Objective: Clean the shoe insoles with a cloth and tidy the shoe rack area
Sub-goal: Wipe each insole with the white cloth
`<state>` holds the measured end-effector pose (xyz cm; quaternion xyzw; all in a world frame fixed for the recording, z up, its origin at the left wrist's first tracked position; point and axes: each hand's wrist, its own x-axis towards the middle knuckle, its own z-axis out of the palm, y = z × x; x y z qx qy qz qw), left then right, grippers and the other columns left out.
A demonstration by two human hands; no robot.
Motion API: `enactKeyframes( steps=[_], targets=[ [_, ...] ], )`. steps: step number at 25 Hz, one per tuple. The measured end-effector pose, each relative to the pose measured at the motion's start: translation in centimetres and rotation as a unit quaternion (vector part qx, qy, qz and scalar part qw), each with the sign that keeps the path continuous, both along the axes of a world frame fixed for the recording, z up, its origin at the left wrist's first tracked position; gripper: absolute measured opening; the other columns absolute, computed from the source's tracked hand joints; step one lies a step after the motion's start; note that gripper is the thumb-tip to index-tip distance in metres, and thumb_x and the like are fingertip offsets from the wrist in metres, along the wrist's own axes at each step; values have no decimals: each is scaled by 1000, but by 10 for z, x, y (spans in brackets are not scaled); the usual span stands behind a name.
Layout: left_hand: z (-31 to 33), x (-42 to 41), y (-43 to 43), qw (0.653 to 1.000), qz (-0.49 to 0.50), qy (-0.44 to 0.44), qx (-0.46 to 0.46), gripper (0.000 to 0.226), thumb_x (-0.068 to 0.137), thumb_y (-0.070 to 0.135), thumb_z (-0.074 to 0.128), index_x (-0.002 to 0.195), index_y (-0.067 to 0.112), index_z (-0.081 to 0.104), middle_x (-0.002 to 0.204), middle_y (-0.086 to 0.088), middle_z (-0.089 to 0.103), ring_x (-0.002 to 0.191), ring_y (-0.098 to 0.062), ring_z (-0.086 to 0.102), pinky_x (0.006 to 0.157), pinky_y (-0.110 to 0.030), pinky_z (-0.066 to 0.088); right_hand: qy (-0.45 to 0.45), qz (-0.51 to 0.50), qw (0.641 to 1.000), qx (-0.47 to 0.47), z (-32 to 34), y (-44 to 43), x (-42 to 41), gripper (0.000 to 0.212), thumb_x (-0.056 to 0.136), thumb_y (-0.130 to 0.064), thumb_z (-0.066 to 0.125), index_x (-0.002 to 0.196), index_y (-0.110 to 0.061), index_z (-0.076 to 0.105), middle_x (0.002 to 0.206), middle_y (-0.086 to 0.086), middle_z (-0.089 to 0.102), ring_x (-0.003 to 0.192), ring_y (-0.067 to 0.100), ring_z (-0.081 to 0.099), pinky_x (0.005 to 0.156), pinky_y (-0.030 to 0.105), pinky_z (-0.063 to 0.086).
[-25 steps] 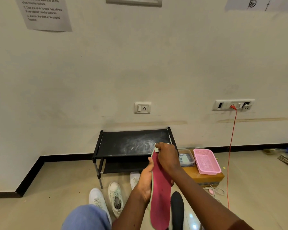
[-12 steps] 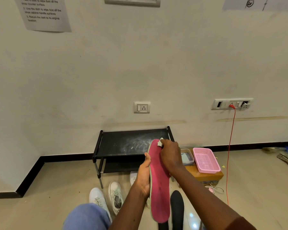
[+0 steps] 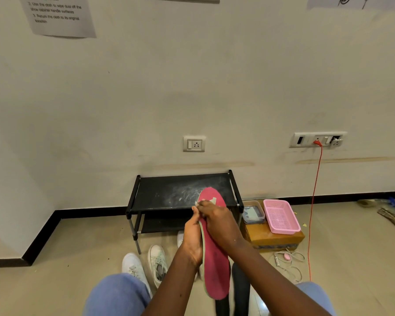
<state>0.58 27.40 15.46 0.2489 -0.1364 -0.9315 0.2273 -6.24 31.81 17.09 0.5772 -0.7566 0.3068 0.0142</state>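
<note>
Wiping step: left hand [image 3: 192, 236] grips the long pink foam insole [image 3: 216, 270], right hand [image 3: 219, 222] pinches small pale cloth [image 3: 212, 200]; next, probably a stroke nearward.

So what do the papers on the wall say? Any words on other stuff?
White paper sheet on the wall, top left:
"2. Use the cloth to wipe dust off the shoe cabinet handle surfaces"
"3. Return the cloth to its original location"
Its top line is cut off.
White paper, top right: black marks, cut off, unreadable.
No other words show.
</note>
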Motion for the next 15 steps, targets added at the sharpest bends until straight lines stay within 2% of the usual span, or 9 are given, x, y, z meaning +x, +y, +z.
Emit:
enactKeyframes(
  steps=[2, 4, 5, 7, 9, 12, 15],
  targets=[
    [-1, -1, 1, 1000, -5, 4, -3, 58, 96, 50, 34, 110, 4, 67, 100, -17, 70, 95, -28, 67, 83, -35, 53, 15, 4, 1000, 1, -1, 4, -5, 28, 86, -5, 50, 106, -6, 69, 113, 11, 67, 106, 20, 63, 95, 18, 36],
    [-2, -2, 3, 1000, -24, 5, -15, 61, 94, 52, 34, 108, 3, 69, 104, -18, 69, 94, -29, 68, 82, -37, 54, 39, -1, 999, -8, -5, 5, -11, 27, 78, -5, 52, 96, -6, 73, 101, 12, 71, 93, 24, 68, 87, 30, 48],
    [-2, -4, 4, 999, -31, 6, -21, 59, 95, 49, 35, 103, 3, 72, 104, -18, 69, 94, -29, 68, 83, -37, 54, 48, -10, 999, -9, -6, 4, -15, 26, 76, -5, 54, 94, -5, 73, 99, 14, 71, 90, 27, 69, 82, 36, 52],
    [-3, -6, 4, 999, -33, -1, -42, 56, 97, 43, 34, 96, 5, 74, 97, -17, 70, 87, -28, 70, 76, -36, 57, 55, -40, 998, -3, -5, 3, -20, 23, 76, -3, 59, 95, -2, 72, 102, 17, 70, 90, 31, 69, 78, 40, 55],
    [-5, -7, 3, 997, -42, -12, -65, 54, 99, 42, 30, 104, 6, 69, 91, -15, 72, 79, -27, 71, 68, -35, 59, 54, -73, 996, -8, -4, 2, -26, 23, 79, 1, 62, 101, -2, 70, 108, 18, 67, 93, 32, 67, 81, 38, 54],
    [-8, -5, 0, 995, -51, -22, -80, 54, 98, 47, 27, 112, 7, 61, 92, -15, 72, 81, -27, 71, 67, -35, 59, 27, -119, 992, -17, -5, 1, -25, 23, 93, -8, 51, 109, -3, 67, 107, 13, 68, 96, 26, 65, 84, 33, 51],
    [-12, -7, 1, 994, -54, -24, -88, 55, 98, 47, 27, 113, 7, 61, 93, -14, 72, 83, -26, 71, 70, -34, 59, 31, -122, 992, -6, -5, 1, -17, 27, 97, -11, 44, 103, -5, 69, 99, 11, 69, 88, 24, 66, 72, 23, 47]
  ],
)
